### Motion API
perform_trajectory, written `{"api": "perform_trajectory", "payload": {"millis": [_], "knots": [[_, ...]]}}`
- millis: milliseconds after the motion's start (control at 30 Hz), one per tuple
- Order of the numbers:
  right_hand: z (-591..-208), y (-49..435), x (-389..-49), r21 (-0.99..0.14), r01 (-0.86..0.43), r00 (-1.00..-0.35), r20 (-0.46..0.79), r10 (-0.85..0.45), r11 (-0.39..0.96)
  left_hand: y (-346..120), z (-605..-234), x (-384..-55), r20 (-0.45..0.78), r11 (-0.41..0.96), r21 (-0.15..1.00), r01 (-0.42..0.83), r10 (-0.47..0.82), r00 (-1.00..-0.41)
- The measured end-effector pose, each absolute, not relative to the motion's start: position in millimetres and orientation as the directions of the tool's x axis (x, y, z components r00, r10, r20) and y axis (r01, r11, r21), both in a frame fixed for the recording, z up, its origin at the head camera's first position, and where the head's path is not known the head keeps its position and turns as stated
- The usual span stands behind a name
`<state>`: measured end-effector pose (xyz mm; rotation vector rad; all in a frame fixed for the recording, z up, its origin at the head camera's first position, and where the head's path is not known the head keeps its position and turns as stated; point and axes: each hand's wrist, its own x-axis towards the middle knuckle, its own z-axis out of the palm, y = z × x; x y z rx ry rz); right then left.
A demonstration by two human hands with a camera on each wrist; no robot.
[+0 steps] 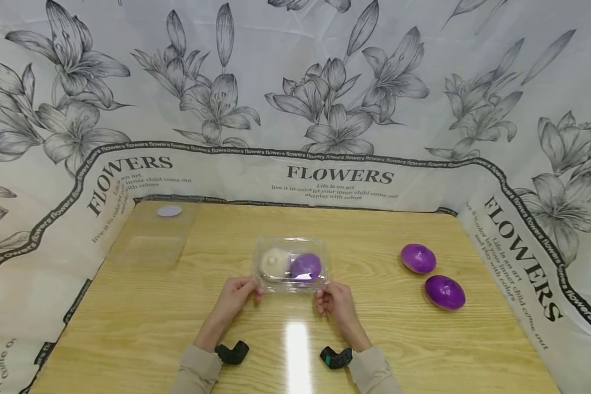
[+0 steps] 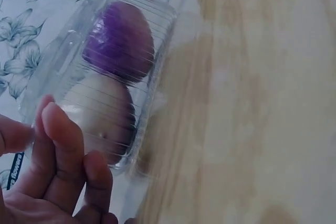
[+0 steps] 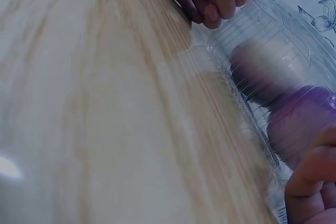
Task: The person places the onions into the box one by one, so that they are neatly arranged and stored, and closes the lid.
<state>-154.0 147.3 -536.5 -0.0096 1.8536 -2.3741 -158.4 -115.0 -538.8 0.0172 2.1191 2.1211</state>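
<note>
A clear plastic box (image 1: 288,287) sits between two hands over the counter (image 1: 404,350).
The left hand (image 1: 236,298) pinches its near left corner and the right hand (image 1: 337,300) its near right corner, the hands well apart; the box extends away beyond both, with a cream round piece (image 1: 274,264) inside on the left, just beside a purple round piece (image 1: 306,268) on the right.

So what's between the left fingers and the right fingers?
A clear plastic box, with a white round thing and a purple round thing inside, is between the left fingers and right fingers in the head view.
</note>
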Motion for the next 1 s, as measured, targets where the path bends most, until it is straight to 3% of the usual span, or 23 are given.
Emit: {"api": "perform_trajectory", "payload": {"millis": [233,433,567,767,1000], "knots": [[-538,149,-151,-0.991,0.038,-0.997,-0.046,0.056,-0.132,-112,-540,-158,-0.035,0.045,0.998,-0.034,0.012,-0.999],[-541,152,-152,-0.988,-0.116,-0.963,0.086,0.257,-0.105,-106,-550,-154,0.151,0.071,0.987,0.141,-0.164,-0.975],[-544,153,-152,-0.974,-0.200,-0.968,0.181,0.173,-0.104,-101,-556,-151,0.268,0.025,0.963,0.268,-0.142,-0.953],[-547,142,-147,-0.975,-0.218,-0.975,0.219,-0.040,-0.033,-98,-557,-149,0.225,-0.025,0.974,0.225,-0.015,-0.974],[-549,133,-152,-0.978,-0.205,-0.978,0.204,-0.037,0.030,-97,-558,-156,0.187,0.053,0.981,0.186,-0.026,-0.982]]}}
